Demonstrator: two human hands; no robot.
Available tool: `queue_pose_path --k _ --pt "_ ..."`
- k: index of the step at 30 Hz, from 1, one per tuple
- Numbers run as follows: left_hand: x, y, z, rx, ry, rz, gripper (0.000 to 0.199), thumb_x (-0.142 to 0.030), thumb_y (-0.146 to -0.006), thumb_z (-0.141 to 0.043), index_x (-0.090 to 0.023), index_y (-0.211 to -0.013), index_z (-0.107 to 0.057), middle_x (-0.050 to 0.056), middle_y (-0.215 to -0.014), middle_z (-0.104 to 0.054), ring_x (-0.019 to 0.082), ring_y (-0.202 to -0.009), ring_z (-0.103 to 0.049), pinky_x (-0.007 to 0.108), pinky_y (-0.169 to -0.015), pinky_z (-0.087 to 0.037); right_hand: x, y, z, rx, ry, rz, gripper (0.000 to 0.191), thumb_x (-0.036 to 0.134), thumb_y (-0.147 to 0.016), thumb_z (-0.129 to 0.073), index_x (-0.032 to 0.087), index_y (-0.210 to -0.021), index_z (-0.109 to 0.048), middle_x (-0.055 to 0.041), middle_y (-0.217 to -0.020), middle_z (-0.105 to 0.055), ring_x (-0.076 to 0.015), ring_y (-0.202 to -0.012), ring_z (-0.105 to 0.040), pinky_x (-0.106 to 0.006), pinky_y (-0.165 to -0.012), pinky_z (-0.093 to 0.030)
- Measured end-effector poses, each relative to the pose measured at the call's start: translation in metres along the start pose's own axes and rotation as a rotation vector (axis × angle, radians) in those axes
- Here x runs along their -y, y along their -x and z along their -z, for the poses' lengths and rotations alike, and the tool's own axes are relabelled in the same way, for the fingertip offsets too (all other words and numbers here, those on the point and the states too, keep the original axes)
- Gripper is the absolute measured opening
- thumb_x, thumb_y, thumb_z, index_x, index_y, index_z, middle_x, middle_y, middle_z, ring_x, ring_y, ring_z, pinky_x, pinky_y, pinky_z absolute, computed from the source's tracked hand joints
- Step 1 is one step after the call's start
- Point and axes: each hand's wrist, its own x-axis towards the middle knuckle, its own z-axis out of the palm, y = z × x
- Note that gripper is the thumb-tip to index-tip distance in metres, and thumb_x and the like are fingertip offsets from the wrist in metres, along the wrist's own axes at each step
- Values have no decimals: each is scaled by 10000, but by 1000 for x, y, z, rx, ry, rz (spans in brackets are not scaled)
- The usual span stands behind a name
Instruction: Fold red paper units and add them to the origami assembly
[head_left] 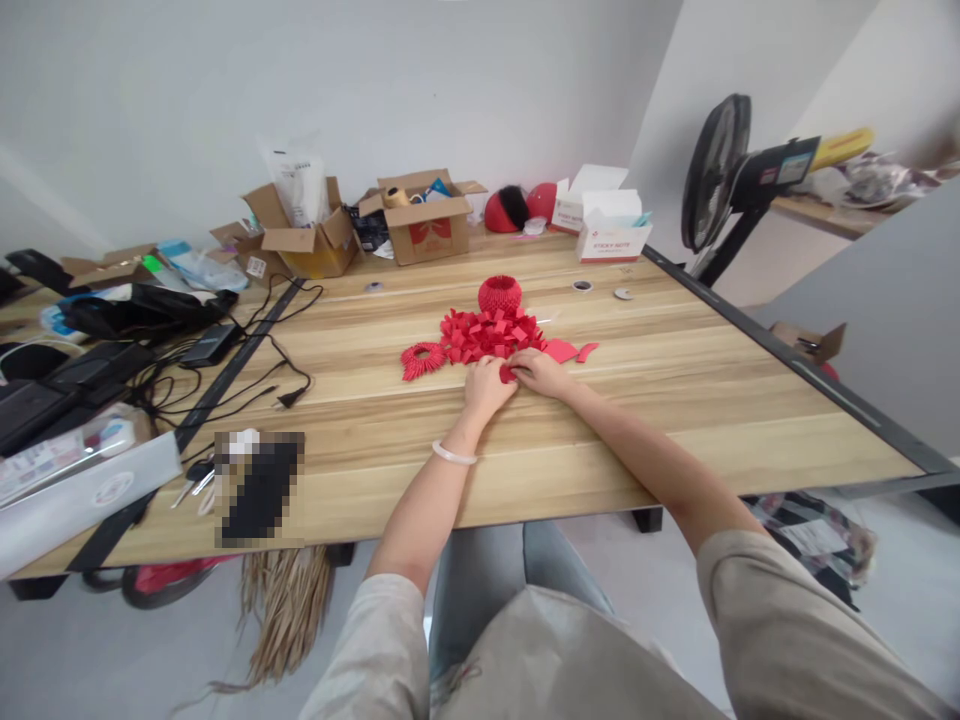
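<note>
Between my two hands, just above the table, is a small red folded paper piece (508, 373). My left hand (486, 385) is closed on its left side. From the right, my right hand (541, 372) pinches the same piece with the fingertips. A heap of red folded paper pieces (491, 333) lies right beyond my hands. Behind the heap stands a round red paper bowl shape (499, 294) built of such pieces. To the left lies a curved red paper chain (422, 360). Flat red paper sheets (561, 350) lie beside my right hand.
The wooden table (675, 400) carries open cardboard boxes (429, 228) and sticky note boxes (613, 238) along the back. Black cables and a plug (289, 398) lie at left, near a long white box (82, 490). A black fan (720, 175) stands beyond the right edge.
</note>
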Motion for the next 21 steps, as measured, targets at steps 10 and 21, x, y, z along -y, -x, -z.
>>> queue_pose_path --k 10,21 --pt "8 -3 -5 -61 150 -14 234 -200 -731 -575 -169 -947 -659 73 -975 -648 183 -922 -594 286 -886 -451 -3 1 -2 -17 12 14 220 120 -806 -503 130 -940 -677 -104 -972 -678 -220 -931 -609 -366 -880 -480" --pt "3 0 -2 18 -6 48 435 -440 -698 -630 -201 -1061 -612 112 -1094 -616 297 -1043 -538 411 -900 -420 -2 1 -2 -34 17 12 253 92 -807 -472 141 -944 -679 -102 -970 -677 -216 -931 -604 -381 -888 -475"
